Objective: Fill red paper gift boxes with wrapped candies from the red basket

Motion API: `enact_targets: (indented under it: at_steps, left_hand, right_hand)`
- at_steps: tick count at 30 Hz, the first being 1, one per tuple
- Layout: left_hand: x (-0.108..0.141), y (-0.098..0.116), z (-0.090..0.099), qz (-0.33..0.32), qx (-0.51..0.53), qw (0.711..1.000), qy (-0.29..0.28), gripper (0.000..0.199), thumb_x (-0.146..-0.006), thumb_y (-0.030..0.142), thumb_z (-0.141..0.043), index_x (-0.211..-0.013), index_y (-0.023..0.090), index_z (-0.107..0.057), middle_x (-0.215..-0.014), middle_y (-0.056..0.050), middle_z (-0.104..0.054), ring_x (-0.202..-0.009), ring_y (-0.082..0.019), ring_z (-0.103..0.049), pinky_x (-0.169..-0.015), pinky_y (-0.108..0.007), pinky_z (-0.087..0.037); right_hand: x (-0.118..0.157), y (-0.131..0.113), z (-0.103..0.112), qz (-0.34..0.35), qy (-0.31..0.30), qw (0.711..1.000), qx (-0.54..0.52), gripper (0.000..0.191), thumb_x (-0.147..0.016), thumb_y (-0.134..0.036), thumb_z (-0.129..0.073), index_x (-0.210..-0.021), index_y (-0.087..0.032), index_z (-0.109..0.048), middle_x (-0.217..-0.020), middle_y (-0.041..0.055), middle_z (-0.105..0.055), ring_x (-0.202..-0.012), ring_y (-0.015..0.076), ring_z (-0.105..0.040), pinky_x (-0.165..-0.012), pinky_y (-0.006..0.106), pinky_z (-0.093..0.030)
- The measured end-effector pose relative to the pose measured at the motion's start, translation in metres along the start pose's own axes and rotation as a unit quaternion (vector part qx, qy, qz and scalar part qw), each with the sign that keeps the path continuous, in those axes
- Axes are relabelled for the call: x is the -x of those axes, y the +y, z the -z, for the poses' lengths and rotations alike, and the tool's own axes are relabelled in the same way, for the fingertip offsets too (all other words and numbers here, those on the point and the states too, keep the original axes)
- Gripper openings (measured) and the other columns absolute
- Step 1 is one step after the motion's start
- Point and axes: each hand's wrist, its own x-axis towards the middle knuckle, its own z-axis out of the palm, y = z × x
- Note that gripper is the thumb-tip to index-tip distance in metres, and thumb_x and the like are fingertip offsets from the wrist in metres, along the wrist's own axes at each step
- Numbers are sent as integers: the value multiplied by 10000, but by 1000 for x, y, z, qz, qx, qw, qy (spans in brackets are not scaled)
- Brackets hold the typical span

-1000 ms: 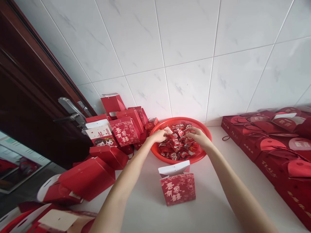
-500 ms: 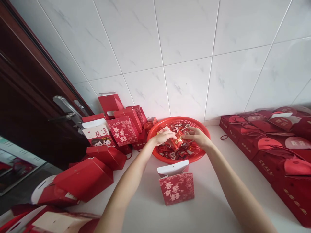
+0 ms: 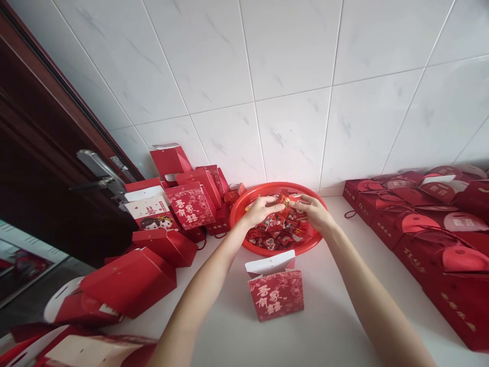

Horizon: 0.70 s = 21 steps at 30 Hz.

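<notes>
Over a red plastic basket (image 3: pixel 255 248) of wrapped candies (image 3: pixel 280 232), both hands meet on one shiny red-and-gold candy packet (image 3: pixel 286 200). My left hand (image 3: pixel 262 210) pinches its left side between thumb and fingers. My right hand (image 3: pixel 315 211) grips the right side, thumb toward the front. The fingers cover part of the packet, so its full shape is hidden. Just in front of the basket stands a red paper gift box (image 3: pixel 277 295) with white lettering, its top flap up and its mouth open.
Several red gift boxes (image 3: pixel 191 206) crowd the left side, some tipped over. Along the right are rows of closed red boxes (image 3: pixel 412 239) with rounded tops. A tiled wall (image 3: pixel 290 137) rises behind the basket, and a dark door with a metal handle (image 3: pixel 97 168) is at left.
Both hands have lifted slightly and moved back with the red-and-gold packet, now held between them above the candies. The view has shifted a little; the gift box stays in place.
</notes>
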Motion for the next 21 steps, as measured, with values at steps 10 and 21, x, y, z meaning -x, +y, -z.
enact_targets:
  at_steps: [10,21]
  left_hand:
    - [-29,-8,20,55,-162,983,73,377,-1018,334,-423,-1174,152,-713,-1157,-92,-758,-970,-198,-724,-814,-275,-556]
    - [-44,-38,18,134,-371,918,-39,97,-716,240,-775,-660,194,-709,-826,-74,-760,-850,-268,-710,-770,-317,-518]
  right_hand:
    - [-11,2,5,-18,126,983,-136,204,-571,-186,-814,-685,-190,-646,-672,22,-713,-599,177,-651,-529,287,-558]
    - [-12,2,5,4,158,975,-153,194,-602,-171,-800,-673,-199,-621,-614,-14,-676,-534,137,-616,-445,231,-499]
